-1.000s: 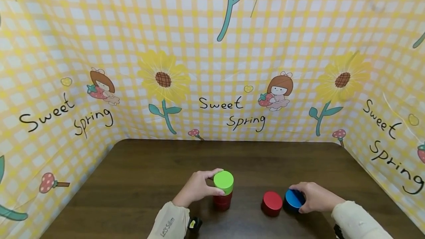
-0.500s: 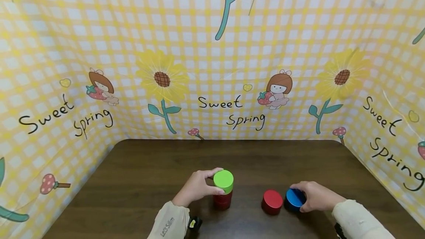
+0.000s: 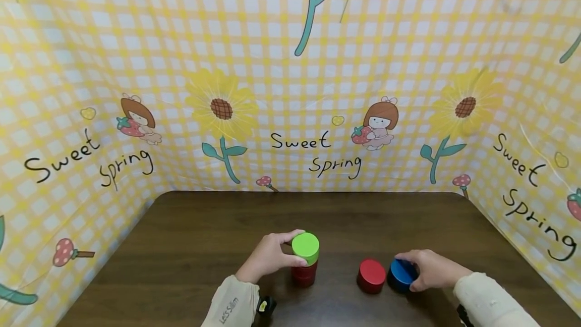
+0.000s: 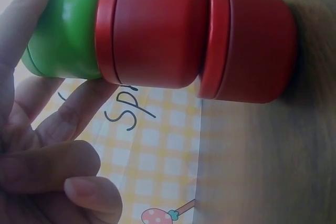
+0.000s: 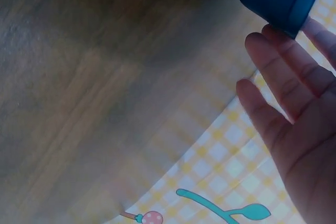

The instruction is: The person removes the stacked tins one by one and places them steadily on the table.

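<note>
Three round lidded tins stand in one stack left of the table's middle. A green tin (image 3: 305, 247) is on top, and my left hand (image 3: 272, 257) pinches it between thumb and fingers. Beneath it, the left wrist view shows an upper red tin (image 4: 157, 30) resting slightly off-centre on a lower red tin (image 4: 257, 43). To the right, my right hand (image 3: 436, 269) grips a blue tin (image 3: 400, 275) by its sides. Another red tin (image 3: 372, 276) stands alone just left of the blue one. In the right wrist view the blue tin is cut off by the top edge.
The dark wooden table (image 3: 218, 221) carries the tins. A yellow checked cloth (image 3: 295, 90) printed with flowers and "Sweet Spring" rises behind the table and along both sides. A black strap (image 3: 267, 306) shows at my left wrist.
</note>
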Action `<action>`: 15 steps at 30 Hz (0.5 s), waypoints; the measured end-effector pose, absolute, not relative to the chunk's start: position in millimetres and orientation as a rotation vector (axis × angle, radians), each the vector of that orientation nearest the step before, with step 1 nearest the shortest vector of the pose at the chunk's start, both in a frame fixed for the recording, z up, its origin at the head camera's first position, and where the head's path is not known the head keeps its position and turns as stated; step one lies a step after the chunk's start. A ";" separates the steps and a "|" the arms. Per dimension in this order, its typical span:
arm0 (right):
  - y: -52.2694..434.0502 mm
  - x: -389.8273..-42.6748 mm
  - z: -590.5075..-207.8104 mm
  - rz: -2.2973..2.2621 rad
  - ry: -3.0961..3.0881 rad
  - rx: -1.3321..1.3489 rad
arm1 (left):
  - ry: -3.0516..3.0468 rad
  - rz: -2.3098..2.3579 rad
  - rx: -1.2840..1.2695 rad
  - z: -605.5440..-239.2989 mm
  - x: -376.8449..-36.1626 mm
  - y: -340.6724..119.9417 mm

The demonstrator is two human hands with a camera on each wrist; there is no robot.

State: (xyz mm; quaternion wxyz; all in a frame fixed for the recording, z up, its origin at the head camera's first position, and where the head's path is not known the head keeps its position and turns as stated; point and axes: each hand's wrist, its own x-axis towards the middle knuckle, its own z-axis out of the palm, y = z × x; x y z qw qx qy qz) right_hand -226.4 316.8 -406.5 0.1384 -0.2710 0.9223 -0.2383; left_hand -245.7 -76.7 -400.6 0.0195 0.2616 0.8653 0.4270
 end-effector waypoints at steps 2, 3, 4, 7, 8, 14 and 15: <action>317.3 -226.6 -403.6 -0.709 2.661 -0.780 | 2.690 1.316 0.829 -401.0 -246.4 -77.3; 317.3 -226.9 -401.6 -0.712 2.666 -0.779 | 2.688 1.321 0.828 -401.1 -246.9 -77.6; 316.9 -227.4 -399.3 -0.712 2.673 -0.779 | 2.688 1.325 0.834 -401.3 -247.5 -77.9; 313.6 -229.5 -391.7 -0.702 2.707 -0.791 | 2.696 1.335 0.847 -402.1 -248.9 -79.0; 312.0 -230.2 -388.9 -0.696 2.720 -0.796 | 2.695 1.340 0.847 -402.6 -249.4 -79.2; 305.5 -232.2 -374.1 -0.727 2.724 -0.791 | 2.714 1.328 0.847 -406.5 -248.7 -78.0; 304.5 -232.8 -371.8 -0.733 2.727 -0.795 | 2.719 1.324 0.849 -406.8 -248.2 -77.4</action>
